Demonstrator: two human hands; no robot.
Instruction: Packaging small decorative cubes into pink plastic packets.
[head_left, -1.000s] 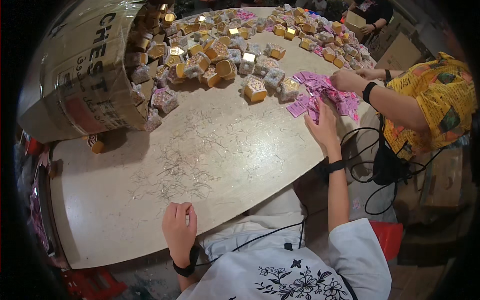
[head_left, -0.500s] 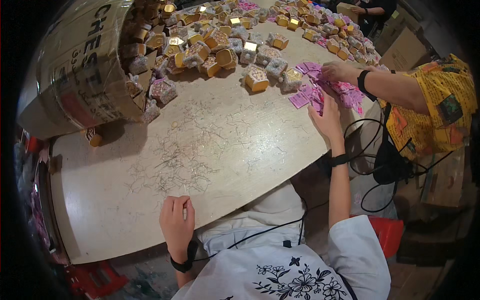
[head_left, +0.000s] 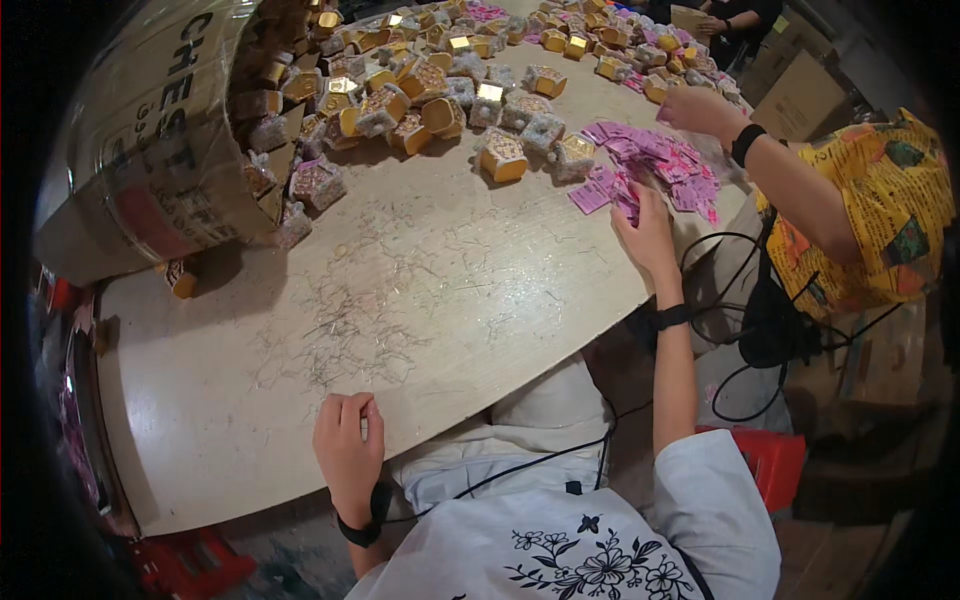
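My right hand [head_left: 652, 232] reaches to the near edge of a heap of pink printed tags [head_left: 660, 160]. Its thumb and fingers close round a pink tag [head_left: 628, 207] there; how many it has cannot be made out. By the near table edge rests my left hand [head_left: 347, 440], its fingers curled in. Whatever may be inside them is too small to name. Just beyond it, thin metallic wire pieces [head_left: 360, 325] lie scattered over the table. Small gold house-shaped ornaments [head_left: 502, 157] in clear wrapping sit left of the tags.
A cardboard box [head_left: 150, 150] lies on its side at the left, with ornaments spilling from its mouth. A co-worker's hand [head_left: 705, 112] is over the far side of the tags. More ornaments [head_left: 420, 85] cover the far table. A red stool [head_left: 770, 465] stands at the right.
The co-worker's hand has lifted off the tags and moved away, up and to the right. My right hand has stayed at the tags. My left hand has barely shifted.
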